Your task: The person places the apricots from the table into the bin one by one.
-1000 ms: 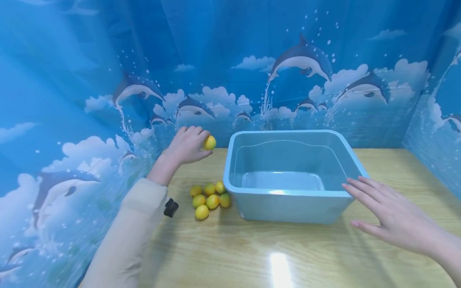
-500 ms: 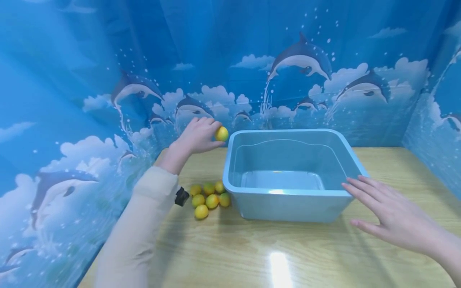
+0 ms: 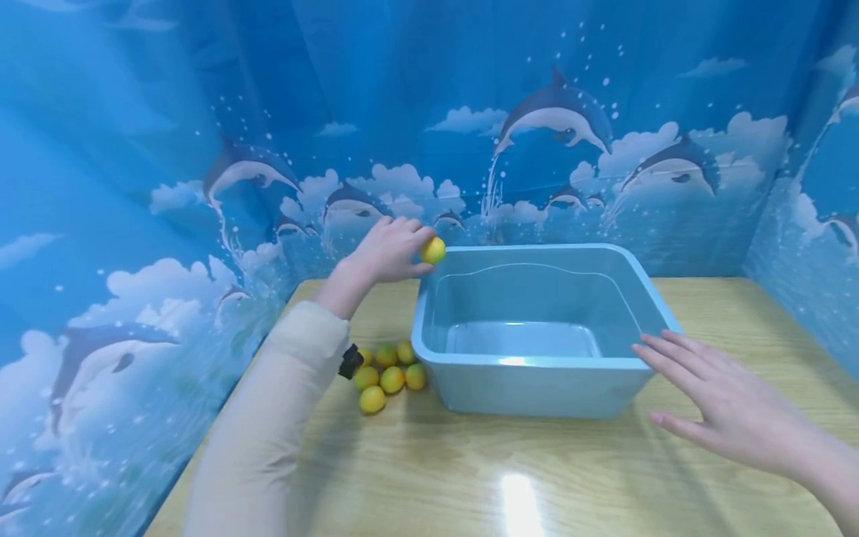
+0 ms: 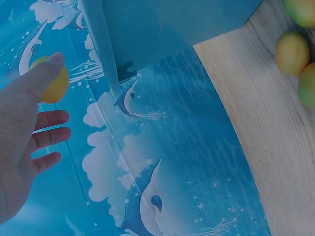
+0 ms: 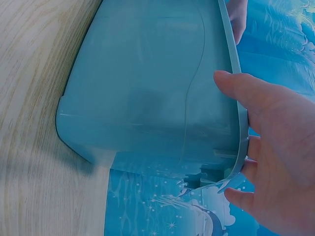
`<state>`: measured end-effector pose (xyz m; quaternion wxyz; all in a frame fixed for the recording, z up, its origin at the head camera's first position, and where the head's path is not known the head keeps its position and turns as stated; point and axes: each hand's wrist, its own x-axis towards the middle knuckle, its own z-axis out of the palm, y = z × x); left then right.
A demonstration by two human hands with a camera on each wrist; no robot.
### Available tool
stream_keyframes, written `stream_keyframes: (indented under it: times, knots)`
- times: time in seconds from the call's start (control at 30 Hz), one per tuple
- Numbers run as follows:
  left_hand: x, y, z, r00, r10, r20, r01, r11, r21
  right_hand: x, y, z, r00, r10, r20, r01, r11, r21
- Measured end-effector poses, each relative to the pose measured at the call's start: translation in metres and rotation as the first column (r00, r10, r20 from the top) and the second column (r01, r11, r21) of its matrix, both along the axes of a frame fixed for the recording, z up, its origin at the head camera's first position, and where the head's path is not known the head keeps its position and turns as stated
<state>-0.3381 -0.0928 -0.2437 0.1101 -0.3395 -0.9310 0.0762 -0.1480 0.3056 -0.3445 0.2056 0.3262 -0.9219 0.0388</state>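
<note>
My left hand [image 3: 394, 250] pinches a small yellow citrus fruit [image 3: 433, 250] between thumb and fingers, up by the far left corner of the blue plastic tub [image 3: 537, 388]. In the left wrist view the thumb lies across the fruit [image 4: 55, 88], and the other fingers stretch out below it. At the tub's near right corner, my right hand [image 3: 728, 399] lies with straight, spread fingers, fingertips right at the rim. More citrus fruits [image 3: 392, 379], yellow with green patches, lie in a cluster on the table left of the tub. The tub's visible floor is bare.
A light wood-grain table [image 3: 443, 477] carries the tub and fruits. Blue curtain sheets [image 3: 416, 89] printed with dolphins stand behind and to both sides. A small black device [image 3: 350, 362] sits below the left sleeve cuff, overlapping the cluster's edge in the head view.
My left hand has moved right with the citrus fruit, from left of the tub to its far left corner. The right hand has stayed in place at the rim.
</note>
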Motion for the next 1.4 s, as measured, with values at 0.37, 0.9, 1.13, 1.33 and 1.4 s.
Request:
stream_keyframes:
  times: [0.37,0.9,1.13,1.33,1.4]
  knots:
    - [0.004,-0.001,-0.002,0.994,-0.008,-0.107,0.008,1.000,-0.001,-0.002,-0.002,0.000,0.999,0.031,-0.025,-0.031,1.000,-0.002]
    - [0.010,-0.035,-0.011,0.991,0.092,-0.097,-0.088,0.995,0.037,-0.002,-0.002,0.000,1.000,0.008,0.001,-0.008,1.000,0.004]
    - [0.016,-0.058,-0.025,0.992,0.077,-0.102,-0.071,0.996,0.061,-0.001,-0.002,-0.001,1.000,0.007,0.001,-0.007,1.000,-0.020]
    - [0.019,-0.076,-0.041,0.992,0.114,-0.059,-0.112,0.993,0.040,-0.001,-0.001,-0.001,1.000,0.010,-0.008,-0.011,0.999,-0.041]
    - [0.021,-0.081,-0.048,0.991,0.129,-0.028,-0.129,0.991,0.027,-0.001,-0.001,-0.001,1.000,0.014,-0.008,-0.014,0.999,-0.044]
